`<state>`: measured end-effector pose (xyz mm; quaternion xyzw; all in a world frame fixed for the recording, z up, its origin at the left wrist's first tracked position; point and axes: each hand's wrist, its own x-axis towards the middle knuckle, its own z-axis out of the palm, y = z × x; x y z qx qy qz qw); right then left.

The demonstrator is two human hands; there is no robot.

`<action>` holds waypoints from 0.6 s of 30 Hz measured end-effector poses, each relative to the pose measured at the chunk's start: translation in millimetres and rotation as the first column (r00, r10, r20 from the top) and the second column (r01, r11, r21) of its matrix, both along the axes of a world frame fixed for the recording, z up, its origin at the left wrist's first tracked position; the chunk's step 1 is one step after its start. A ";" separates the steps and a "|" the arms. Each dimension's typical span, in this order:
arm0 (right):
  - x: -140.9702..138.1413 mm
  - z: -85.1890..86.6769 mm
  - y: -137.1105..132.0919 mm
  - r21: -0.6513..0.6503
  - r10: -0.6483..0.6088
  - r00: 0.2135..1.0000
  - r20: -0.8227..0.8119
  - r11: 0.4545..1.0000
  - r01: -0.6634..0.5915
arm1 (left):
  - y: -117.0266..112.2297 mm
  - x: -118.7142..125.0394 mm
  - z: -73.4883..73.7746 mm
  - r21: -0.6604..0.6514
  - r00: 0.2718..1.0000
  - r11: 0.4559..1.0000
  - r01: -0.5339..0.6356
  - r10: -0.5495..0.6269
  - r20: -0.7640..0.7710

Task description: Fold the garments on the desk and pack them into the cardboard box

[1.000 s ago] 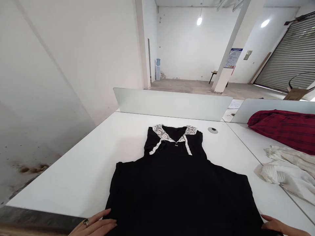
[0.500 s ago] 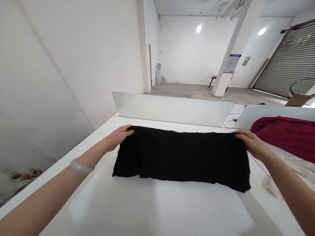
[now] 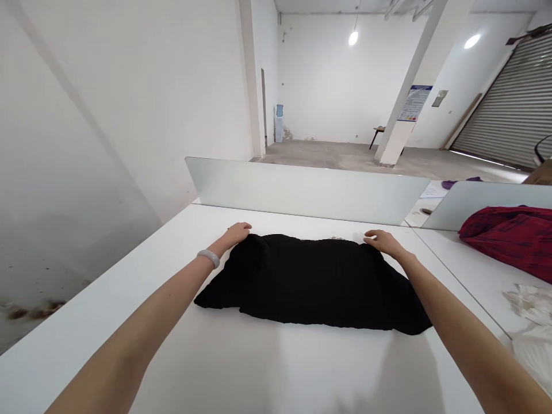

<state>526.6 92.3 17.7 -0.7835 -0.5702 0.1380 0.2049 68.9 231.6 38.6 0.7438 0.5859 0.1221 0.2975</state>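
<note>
A folded black garment lies on the white table, its two near corners spread out to the sides. My left hand, with a pale bangle on the wrist, is at the far left corner of the cloth, fingers stretched out along its edge. At the far right corner is my right hand, thumb and fingers slightly apart beside the fabric. Part of the garment's right side is hidden under my right forearm. What kind of garment it is cannot be made out.
A low frosted divider runs along the table's far edge. On the right lie a red-and-dark plaid cloth and crumpled white fabric. A wall rises beyond the table's left side.
Both hands have moved inward, and the garment's far corners have come closer together. The hands' grip on the far corners has loosened. The view has shifted slightly.
</note>
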 end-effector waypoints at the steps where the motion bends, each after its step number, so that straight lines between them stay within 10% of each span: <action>1: -4.1 2.8 4.2 -0.008 0.051 0.999 -0.003 0.999 -0.051 | 1.6 4.4 4.3 0.010 0.998 0.999 0.049 -0.049 -0.034; 6: -28.4 9.9 26.2 -0.203 0.313 0.948 -0.057 0.926 -0.318 | -1.2 35.1 15.4 -0.048 0.931 0.948 0.315 -0.318 -0.179; 14: -44.9 16.6 23.7 -0.346 0.329 0.939 -0.096 0.874 -0.342 | -4.9 50.1 12.8 -0.116 0.797 0.860 0.497 -0.505 -0.331; 18: -46.3 50.7 8.5 -0.233 0.413 0.897 -0.160 0.867 -0.441 | -16.9 45.2 45.0 0.032 0.774 0.840 0.541 -0.483 -0.410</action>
